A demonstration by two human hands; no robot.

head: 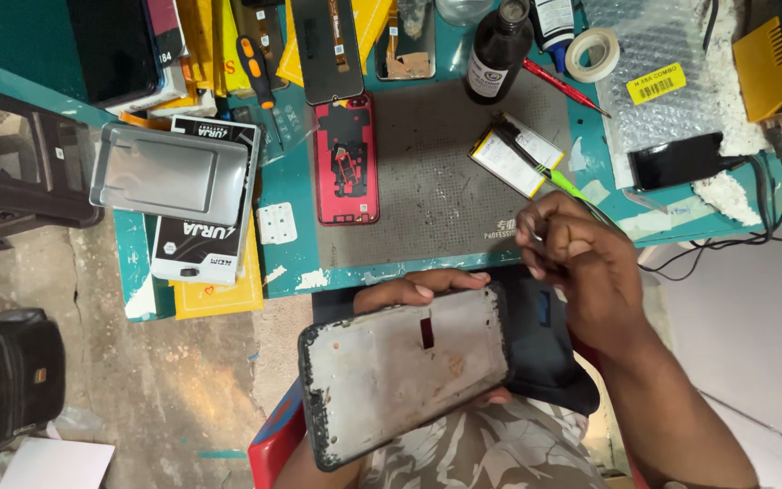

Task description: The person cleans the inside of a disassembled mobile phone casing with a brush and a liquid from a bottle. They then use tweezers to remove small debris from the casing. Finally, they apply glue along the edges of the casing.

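We hold a bare phone frame (405,385) over our lap, our left hand (418,292) gripping it from behind, fingers curled over its top edge. Our right hand (581,263) is pinched shut on green-handled tweezers (549,172) near the grey work mat (445,181), where 1 battery (516,156) lies.
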